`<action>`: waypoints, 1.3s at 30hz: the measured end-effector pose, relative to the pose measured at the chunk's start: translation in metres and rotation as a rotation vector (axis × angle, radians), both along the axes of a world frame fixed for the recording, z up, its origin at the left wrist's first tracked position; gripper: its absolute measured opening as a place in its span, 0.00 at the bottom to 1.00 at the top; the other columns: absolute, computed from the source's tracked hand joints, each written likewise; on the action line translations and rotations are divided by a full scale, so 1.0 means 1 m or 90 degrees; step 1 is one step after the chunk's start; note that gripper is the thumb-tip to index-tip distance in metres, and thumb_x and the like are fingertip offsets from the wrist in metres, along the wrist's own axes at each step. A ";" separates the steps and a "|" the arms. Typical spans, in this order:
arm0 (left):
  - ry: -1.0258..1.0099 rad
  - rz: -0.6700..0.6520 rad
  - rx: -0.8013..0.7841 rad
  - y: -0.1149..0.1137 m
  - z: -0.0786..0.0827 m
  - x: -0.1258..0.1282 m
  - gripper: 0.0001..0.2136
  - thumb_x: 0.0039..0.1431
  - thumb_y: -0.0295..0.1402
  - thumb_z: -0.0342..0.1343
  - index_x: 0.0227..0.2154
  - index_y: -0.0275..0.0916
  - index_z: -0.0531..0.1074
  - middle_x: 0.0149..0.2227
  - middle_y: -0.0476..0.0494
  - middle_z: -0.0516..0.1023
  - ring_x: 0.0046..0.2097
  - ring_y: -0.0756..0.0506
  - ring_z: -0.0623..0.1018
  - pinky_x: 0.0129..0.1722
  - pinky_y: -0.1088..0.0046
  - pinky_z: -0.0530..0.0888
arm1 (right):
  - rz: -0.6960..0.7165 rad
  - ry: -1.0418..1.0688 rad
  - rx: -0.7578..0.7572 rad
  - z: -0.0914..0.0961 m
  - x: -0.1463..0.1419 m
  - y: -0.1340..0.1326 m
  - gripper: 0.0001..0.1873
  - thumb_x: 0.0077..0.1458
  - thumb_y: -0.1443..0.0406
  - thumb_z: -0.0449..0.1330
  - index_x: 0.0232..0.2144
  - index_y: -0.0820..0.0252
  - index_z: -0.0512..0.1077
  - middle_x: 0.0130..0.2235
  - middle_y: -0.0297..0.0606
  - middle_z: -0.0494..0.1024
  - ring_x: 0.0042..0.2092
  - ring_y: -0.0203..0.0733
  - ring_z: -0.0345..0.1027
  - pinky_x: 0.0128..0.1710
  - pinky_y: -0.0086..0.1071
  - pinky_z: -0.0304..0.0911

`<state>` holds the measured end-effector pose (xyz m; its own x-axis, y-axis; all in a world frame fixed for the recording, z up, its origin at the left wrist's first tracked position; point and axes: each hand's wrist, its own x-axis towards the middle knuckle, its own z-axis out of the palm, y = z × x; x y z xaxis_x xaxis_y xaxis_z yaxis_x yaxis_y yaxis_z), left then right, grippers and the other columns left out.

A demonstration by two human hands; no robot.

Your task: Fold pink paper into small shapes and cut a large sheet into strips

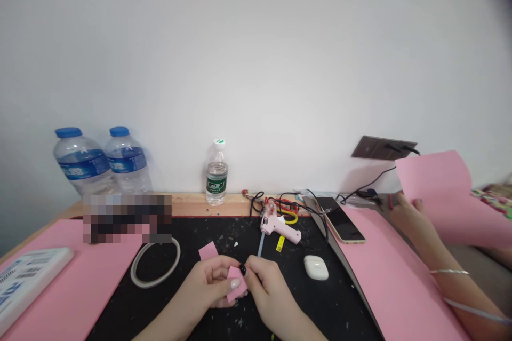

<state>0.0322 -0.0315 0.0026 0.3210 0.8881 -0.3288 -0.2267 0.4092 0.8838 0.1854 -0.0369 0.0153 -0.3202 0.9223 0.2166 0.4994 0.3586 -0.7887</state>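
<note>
My left hand [214,281] is closed on a small pink paper piece [237,286], with the thumb pressed on its face. At the right edge of that same piece, my right hand [269,282] pinches with thumb and forefinger. Another small pink piece [208,251] shows just beyond my left fingers; I cannot tell whether it lies on the black mat [184,231] or touches the hand. Behind my right hand, a pink glue gun [282,229] lies with a glue stick [262,245] poking out toward me.
Left are large water bottles [128,162], a tape ring [176,263] and a white box [36,285] on pink sheets. A small bottle [216,178] stands at the wall. Right are an earbud case [316,268], phone [340,221] and another person's hand [408,215] holding a pink sheet [444,191].
</note>
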 end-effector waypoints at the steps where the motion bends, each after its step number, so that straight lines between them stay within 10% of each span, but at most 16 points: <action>1: -0.006 0.000 -0.009 -0.001 0.002 0.000 0.16 0.35 0.36 0.67 0.30 0.37 0.72 0.25 0.47 0.78 0.30 0.46 0.77 0.27 0.74 0.71 | 0.001 0.006 -0.001 0.000 0.000 0.000 0.16 0.55 0.71 0.47 0.17 0.59 0.51 0.19 0.27 0.55 0.24 0.31 0.50 0.23 0.25 0.45; 21: 0.067 -0.113 0.058 0.001 0.000 -0.005 0.10 0.47 0.34 0.59 0.33 0.39 0.69 0.30 0.49 0.78 0.34 0.48 0.78 0.30 0.78 0.72 | 0.005 0.011 -0.005 0.001 0.002 0.000 0.18 0.54 0.69 0.48 0.15 0.60 0.49 0.17 0.25 0.51 0.21 0.29 0.45 0.20 0.25 0.40; 27: 0.127 -0.035 0.135 0.006 -0.005 -0.007 0.14 0.48 0.34 0.57 0.39 0.38 0.71 0.34 0.45 0.79 0.29 0.48 0.78 0.27 0.76 0.73 | -0.038 0.040 -0.016 0.001 0.002 0.002 0.14 0.54 0.69 0.48 0.17 0.60 0.56 0.19 0.27 0.57 0.22 0.30 0.51 0.21 0.23 0.46; 39: 0.477 0.018 0.521 0.000 0.000 -0.015 0.14 0.54 0.33 0.51 0.44 0.44 0.72 0.49 0.47 0.73 0.50 0.43 0.72 0.51 0.66 0.68 | -0.038 0.139 -0.133 -0.014 -0.002 -0.001 0.10 0.52 0.66 0.51 0.20 0.61 0.62 0.16 0.31 0.67 0.16 0.34 0.63 0.15 0.23 0.56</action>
